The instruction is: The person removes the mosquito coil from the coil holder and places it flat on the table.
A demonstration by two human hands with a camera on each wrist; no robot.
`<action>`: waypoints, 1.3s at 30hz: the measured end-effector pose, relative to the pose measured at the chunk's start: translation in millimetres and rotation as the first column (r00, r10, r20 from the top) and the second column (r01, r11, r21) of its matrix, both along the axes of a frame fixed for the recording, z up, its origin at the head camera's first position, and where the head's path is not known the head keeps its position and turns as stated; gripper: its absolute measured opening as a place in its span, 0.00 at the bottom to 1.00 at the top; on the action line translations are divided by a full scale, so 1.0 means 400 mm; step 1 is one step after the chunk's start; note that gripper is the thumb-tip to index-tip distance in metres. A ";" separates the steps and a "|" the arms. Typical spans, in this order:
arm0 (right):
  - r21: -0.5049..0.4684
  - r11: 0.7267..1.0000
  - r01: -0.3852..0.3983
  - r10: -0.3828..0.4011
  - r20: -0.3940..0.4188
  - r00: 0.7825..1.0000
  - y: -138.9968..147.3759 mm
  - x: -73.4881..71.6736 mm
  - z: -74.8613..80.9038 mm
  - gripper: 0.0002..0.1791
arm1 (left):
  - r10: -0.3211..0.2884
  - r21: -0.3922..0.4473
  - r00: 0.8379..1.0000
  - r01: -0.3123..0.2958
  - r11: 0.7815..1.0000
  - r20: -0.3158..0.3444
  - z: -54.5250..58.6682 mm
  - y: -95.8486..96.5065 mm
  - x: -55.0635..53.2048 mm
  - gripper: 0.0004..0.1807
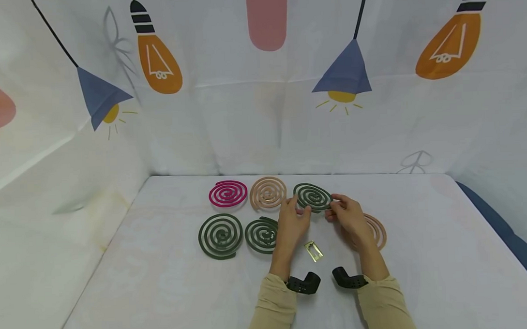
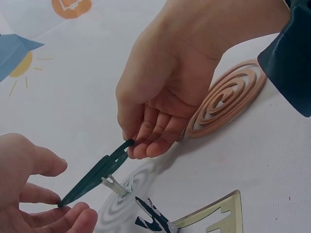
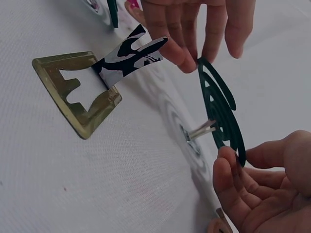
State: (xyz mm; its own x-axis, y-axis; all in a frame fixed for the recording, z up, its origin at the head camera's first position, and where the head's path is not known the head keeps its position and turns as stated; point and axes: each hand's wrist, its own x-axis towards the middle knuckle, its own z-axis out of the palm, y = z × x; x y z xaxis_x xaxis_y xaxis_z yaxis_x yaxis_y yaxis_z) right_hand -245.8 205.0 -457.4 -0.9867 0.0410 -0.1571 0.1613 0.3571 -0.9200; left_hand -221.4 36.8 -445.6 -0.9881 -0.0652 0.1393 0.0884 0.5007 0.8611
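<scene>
A green mosquito coil [image 1: 312, 196] is held tilted between my two hands, above a small metal stand [image 3: 195, 132] with raised prongs near its middle. My right hand [image 1: 350, 219] pinches its right edge between thumb and fingers. The fingers of my left hand [image 1: 293, 224] touch the opposite edge, the thumb standing apart from it in the left wrist view. Whether the prongs have entered the coil I cannot tell. Nearer my wrists lies a gold-coloured metal stand [image 1: 313, 251] with its tongue bent up.
A pink coil [image 1: 227, 194] and a tan coil [image 1: 268, 193] lie at the back left. Two green coils [image 1: 220, 236] [image 1: 261, 235] lie in front of them, one partly behind my left hand. Another tan coil [image 1: 376, 230] sits beside my right forearm. A patterned cloth wall stands behind the table.
</scene>
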 end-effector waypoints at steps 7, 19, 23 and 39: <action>0.000 1.000 0.010 -0.010 -0.012 1.000 0.001 -0.001 0.003 0.24 | 0.008 0.024 0.999 -0.007 1.000 -0.047 0.002 -0.001 -0.001 0.27; -0.035 0.999 0.018 -0.020 -0.055 0.998 0.013 -0.002 0.008 0.24 | 0.035 0.165 0.983 -0.004 0.986 -0.183 -0.007 0.003 -0.012 0.23; -0.050 0.998 0.025 -0.028 -0.069 0.997 0.014 0.000 0.017 0.24 | 0.047 0.179 0.968 -0.002 0.984 -0.246 -0.011 0.003 -0.012 0.22; -0.061 0.997 0.053 -0.058 -0.089 0.994 0.023 0.013 0.039 0.18 | 0.095 0.364 0.976 -0.017 0.931 -0.197 -0.020 -0.004 -0.020 0.22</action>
